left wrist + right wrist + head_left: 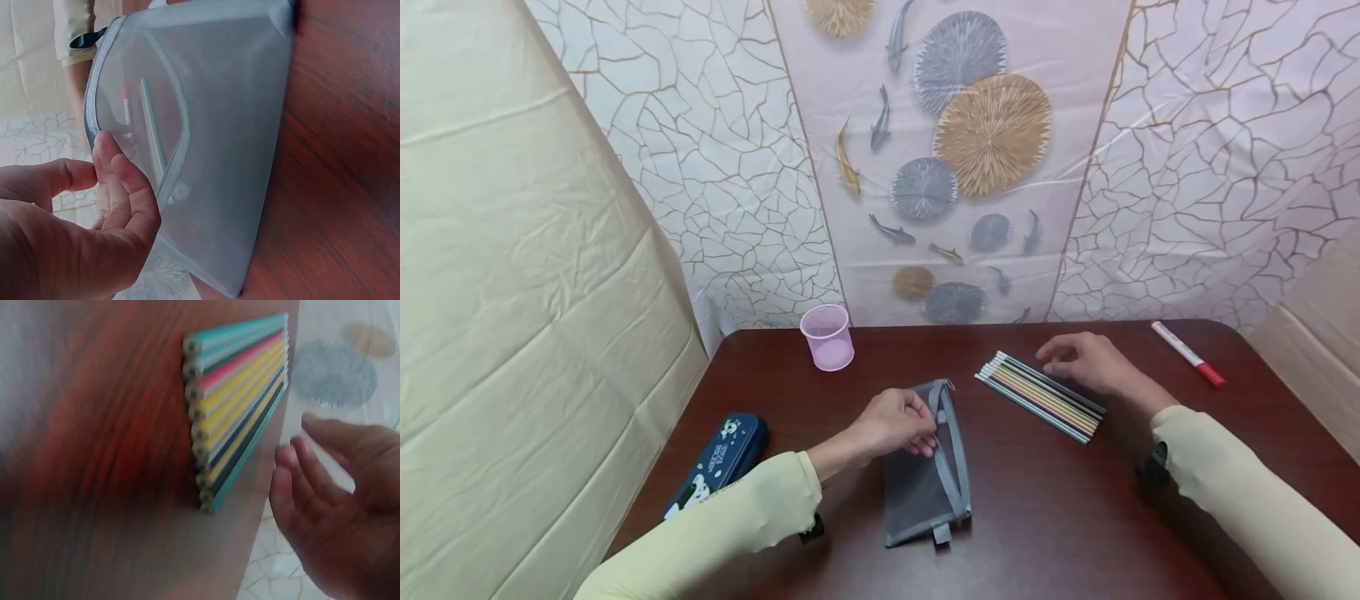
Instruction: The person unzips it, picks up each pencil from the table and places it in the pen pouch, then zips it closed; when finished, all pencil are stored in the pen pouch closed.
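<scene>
A grey mesh zipper pouch (912, 492) lies on the table with its zipped side gaping. My left hand (891, 423) pinches the edge of that opening between thumb and fingers; the left wrist view shows the fingers (134, 200) at the zipper band of the pouch (231, 137). To the right, a row of pencils (1037, 393) in green, yellow, red and dark colours lies side by side. My right hand (1088, 362) hovers by their far ends, fingers loosely bent and holding nothing. In the right wrist view, a gap shows between the fingertips (284, 478) and the pencils (240, 394).
A pink mesh cup (829, 337) stands at the back left of the dark wooden table (1045, 517). Near my left forearm sits a dark blue pencil case (722, 458) with cartoon prints. A white marker with a red cap (1186, 353) lies at the back right.
</scene>
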### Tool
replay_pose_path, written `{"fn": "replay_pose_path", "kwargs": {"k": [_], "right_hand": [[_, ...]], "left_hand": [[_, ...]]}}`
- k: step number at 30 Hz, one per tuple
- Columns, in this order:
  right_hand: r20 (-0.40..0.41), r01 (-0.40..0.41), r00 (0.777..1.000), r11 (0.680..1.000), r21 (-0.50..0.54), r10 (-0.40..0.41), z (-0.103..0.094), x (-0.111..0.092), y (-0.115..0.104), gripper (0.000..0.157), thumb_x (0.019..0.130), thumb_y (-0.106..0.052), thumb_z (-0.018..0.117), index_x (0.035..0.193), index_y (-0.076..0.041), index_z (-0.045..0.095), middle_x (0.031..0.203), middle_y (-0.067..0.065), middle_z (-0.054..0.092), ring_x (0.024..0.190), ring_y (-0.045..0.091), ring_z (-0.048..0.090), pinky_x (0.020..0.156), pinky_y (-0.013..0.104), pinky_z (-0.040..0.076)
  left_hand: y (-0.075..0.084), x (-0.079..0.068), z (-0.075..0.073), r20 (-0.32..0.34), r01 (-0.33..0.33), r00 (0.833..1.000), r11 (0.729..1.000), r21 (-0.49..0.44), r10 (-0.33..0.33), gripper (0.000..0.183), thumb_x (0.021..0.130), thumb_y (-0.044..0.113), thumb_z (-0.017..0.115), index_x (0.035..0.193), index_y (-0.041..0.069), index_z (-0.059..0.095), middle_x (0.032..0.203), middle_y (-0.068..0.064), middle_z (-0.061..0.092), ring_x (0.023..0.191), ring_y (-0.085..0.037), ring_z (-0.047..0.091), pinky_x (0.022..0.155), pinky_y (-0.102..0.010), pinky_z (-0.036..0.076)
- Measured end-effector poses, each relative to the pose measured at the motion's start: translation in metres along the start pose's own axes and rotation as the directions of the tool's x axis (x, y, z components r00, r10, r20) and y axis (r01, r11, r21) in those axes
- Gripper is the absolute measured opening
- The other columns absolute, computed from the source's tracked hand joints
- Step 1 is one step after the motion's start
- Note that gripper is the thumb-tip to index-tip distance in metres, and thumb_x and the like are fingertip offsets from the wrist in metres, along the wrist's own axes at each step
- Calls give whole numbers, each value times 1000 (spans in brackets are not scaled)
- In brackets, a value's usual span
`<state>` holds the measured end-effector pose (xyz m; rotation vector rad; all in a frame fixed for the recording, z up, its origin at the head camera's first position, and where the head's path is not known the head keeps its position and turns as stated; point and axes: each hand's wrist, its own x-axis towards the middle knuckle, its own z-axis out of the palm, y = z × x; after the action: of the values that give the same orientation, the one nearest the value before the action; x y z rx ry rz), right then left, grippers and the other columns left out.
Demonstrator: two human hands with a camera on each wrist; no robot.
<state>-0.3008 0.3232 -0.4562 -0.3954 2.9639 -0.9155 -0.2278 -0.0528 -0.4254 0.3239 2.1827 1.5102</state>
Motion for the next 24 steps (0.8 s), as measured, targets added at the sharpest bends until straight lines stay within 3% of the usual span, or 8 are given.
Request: {"fn": "replay_pose_path", "kwargs": {"k": [6,12,24], "right_hand": [[105,-65,993,994,84,56,2,4,8,23,101,-19,72,122,-11,75,109,12,78,83,18,69,64,33,60],[95,-93,992,993,74,86,14,1,20,23,101,-27,73,119,-15,78,105,9,76,80,20,64,65,33,58],[115,-123,987,986,114,109,14,6,25,20,101,-22,71,119,-16,79,112,10,78,82,19,64,65,33,57]], "left_hand": [[0,1,1,-4,-19,1000,998,53,19,5,96,6,71,96,2,67,77,-12,77,64,-18,75,62,-29,64],[-3,-1,5,1,-43,999,995,93,43,5,96,6,71,96,3,67,75,-11,76,66,-24,77,63,-32,64],[-5,3,4,10,-56,998,993,101,55,4,96,6,70,96,4,67,73,-8,75,62,-19,75,61,-32,64]]}}
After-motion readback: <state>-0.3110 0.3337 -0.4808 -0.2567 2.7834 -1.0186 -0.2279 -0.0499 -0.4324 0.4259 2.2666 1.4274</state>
